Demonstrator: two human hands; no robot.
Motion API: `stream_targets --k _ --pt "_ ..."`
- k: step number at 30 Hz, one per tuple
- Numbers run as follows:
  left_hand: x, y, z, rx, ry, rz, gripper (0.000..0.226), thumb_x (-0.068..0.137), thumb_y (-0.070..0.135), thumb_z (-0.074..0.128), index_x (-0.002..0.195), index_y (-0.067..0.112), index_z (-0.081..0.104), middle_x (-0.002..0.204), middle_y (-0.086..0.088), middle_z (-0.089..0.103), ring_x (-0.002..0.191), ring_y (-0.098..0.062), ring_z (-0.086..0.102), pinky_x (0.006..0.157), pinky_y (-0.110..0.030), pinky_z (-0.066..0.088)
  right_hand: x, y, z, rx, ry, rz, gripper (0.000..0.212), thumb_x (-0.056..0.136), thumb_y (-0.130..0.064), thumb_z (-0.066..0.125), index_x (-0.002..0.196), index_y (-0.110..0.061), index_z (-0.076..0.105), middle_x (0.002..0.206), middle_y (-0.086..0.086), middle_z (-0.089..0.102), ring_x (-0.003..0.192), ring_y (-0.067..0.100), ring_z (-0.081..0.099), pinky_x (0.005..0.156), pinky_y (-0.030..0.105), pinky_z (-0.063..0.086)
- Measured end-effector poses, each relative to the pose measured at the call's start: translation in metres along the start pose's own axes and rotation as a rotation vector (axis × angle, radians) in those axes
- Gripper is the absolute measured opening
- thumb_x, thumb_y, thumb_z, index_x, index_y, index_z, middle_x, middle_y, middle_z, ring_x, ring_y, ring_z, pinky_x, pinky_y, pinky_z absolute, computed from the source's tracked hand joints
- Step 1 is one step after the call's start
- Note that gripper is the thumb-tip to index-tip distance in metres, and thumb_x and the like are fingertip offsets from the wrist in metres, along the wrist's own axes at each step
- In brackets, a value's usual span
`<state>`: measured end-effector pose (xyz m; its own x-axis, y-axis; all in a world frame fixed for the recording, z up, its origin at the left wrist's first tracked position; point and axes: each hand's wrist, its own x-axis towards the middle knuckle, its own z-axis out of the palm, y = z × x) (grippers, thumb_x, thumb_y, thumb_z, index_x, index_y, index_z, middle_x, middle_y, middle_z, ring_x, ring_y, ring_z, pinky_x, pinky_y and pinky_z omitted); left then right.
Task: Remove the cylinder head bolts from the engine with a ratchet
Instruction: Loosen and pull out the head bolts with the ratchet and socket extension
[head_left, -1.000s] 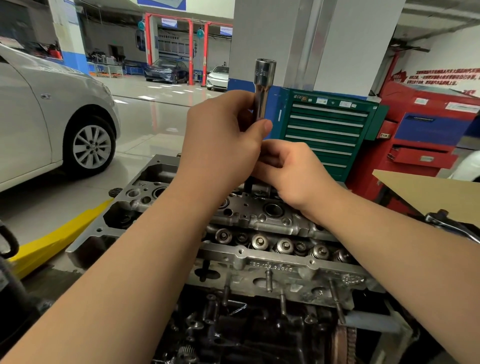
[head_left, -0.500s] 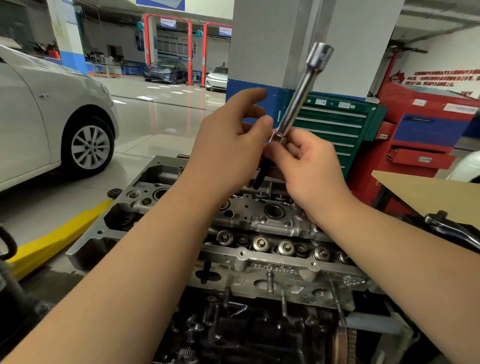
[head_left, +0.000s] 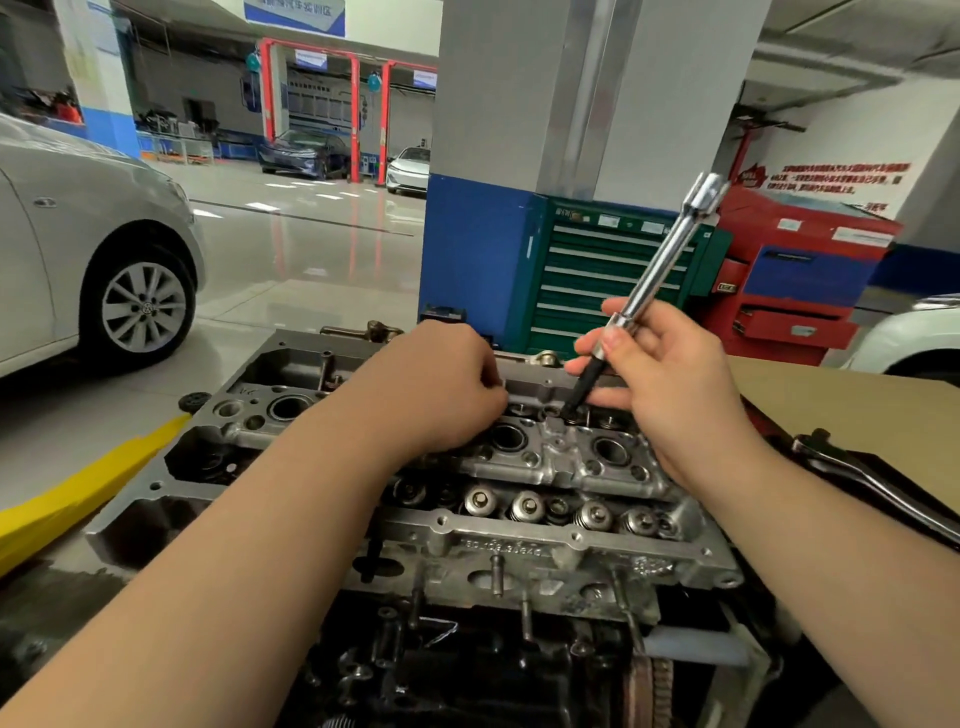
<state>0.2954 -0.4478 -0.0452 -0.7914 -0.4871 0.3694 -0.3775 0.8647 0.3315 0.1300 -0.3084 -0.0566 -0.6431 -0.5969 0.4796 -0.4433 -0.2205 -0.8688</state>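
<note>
The aluminium cylinder head (head_left: 519, 540) sits on the engine in front of me, its valve springs and bolt holes exposed. My right hand (head_left: 675, 395) grips a long chrome extension bar (head_left: 660, 265) near its lower part. The bar tilts up to the right, and its black tip (head_left: 584, 384) points down at the far side of the head. My left hand (head_left: 431, 389) rests knuckles-up on the middle of the head with its fingers curled under. What those fingers touch is hidden. A ratchet handle (head_left: 872, 486) lies to the right of the engine.
A green drawer tool chest (head_left: 613, 275) and a red cabinet (head_left: 800, 280) stand behind the engine by a pillar. A cardboard sheet (head_left: 857, 405) lies at right. A silver car (head_left: 78, 249) is parked at left, with a yellow ramp (head_left: 78, 493) beside the engine.
My left hand let go of the bar and dropped onto the cylinder head. My right hand carried the bar right and down, tilting it further.
</note>
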Motion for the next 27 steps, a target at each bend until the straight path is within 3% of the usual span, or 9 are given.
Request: stream_targets --k 5,11,15,17,19,21,23,25,27 --pt "0.002 -0.002 0.000 0.017 0.084 -0.012 0.024 0.094 0.042 0.065 0.099 0.026 0.082 0.093 0.005 0.075 0.085 -0.013 0.064 0.079 -0.031 0.056 -0.002 -0.001 0.001 0.056 -0.004 -0.051 0.021 0.107 -0.006 0.052 0.123 -0.018 0.058 0.096 0.002 0.076 0.092 0.025 0.078 0.075 0.038 0.065" --pt "0.004 -0.002 0.003 0.012 0.107 -0.016 0.023 0.094 0.041 0.063 0.099 0.027 0.081 0.097 0.006 0.075 0.084 -0.012 0.058 0.076 -0.027 0.045 -0.006 -0.005 0.004 0.009 -0.067 -0.087 0.022 0.107 -0.010 0.053 0.120 -0.026 0.059 0.103 0.002 0.076 0.093 0.023 0.078 0.078 0.036 0.065" --pt "-0.001 0.004 0.005 0.033 0.100 0.013 0.022 0.096 0.041 0.062 0.103 0.029 0.079 0.097 0.008 0.075 0.092 -0.014 0.065 0.082 -0.032 0.055 -0.006 -0.004 0.006 -0.034 -0.092 -0.112 0.025 0.106 -0.010 0.056 0.118 -0.032 0.059 0.105 0.001 0.076 0.094 0.020 0.078 0.080 0.035 0.064" --pt "-0.001 0.011 0.002 -0.059 0.135 0.050 0.021 0.096 0.043 0.064 0.107 0.032 0.077 0.098 0.012 0.075 0.092 -0.007 0.067 0.081 -0.031 0.056 -0.006 -0.006 0.007 -0.055 -0.114 -0.145 0.025 0.103 -0.012 0.061 0.118 -0.032 0.061 0.106 -0.001 0.076 0.094 0.017 0.077 0.081 0.030 0.063" --pt "0.008 0.023 -0.008 -0.373 0.221 0.090 0.021 0.095 0.047 0.067 0.109 0.034 0.076 0.096 0.014 0.075 0.088 0.000 0.068 0.076 -0.028 0.055 -0.006 -0.007 0.007 -0.113 -0.140 -0.189 0.027 0.100 -0.013 0.066 0.120 -0.032 0.062 0.107 -0.003 0.075 0.096 0.013 0.076 0.086 0.028 0.061" --pt "0.022 0.038 -0.021 -0.683 0.274 0.155 0.025 0.094 0.047 0.069 0.114 0.033 0.073 0.097 0.010 0.075 0.089 -0.003 0.071 0.082 -0.033 0.059 -0.006 -0.008 0.009 -0.203 -0.152 -0.230 0.031 0.098 -0.020 0.069 0.121 -0.038 0.061 0.105 -0.007 0.074 0.098 0.011 0.073 0.090 0.031 0.059" --pt "0.034 0.052 -0.025 -0.690 0.283 0.315 0.029 0.094 0.043 0.072 0.117 0.028 0.068 0.097 0.010 0.075 0.092 -0.005 0.072 0.087 -0.032 0.059 -0.007 -0.009 0.010 -0.277 -0.137 -0.254 0.028 0.093 -0.035 0.070 0.117 -0.045 0.059 0.100 -0.007 0.074 0.096 0.011 0.071 0.090 0.039 0.058" --pt "0.042 0.060 -0.019 -0.598 0.292 0.429 0.027 0.094 0.039 0.075 0.116 0.025 0.066 0.092 0.011 0.073 0.091 -0.004 0.070 0.083 -0.022 0.055 -0.008 -0.011 0.011 -0.282 -0.124 -0.251 0.024 0.085 -0.049 0.068 0.107 -0.055 0.059 0.102 -0.014 0.074 0.097 0.005 0.071 0.087 0.029 0.057" --pt "0.049 0.061 -0.008 -0.597 0.286 0.434 0.017 0.096 0.033 0.075 0.108 0.022 0.071 0.087 0.009 0.073 0.086 -0.004 0.069 0.079 -0.018 0.052 -0.008 -0.013 0.010 -0.290 -0.160 -0.225 0.025 0.082 -0.055 0.065 0.104 -0.063 0.057 0.106 -0.025 0.072 0.099 -0.002 0.069 0.084 0.022 0.054"
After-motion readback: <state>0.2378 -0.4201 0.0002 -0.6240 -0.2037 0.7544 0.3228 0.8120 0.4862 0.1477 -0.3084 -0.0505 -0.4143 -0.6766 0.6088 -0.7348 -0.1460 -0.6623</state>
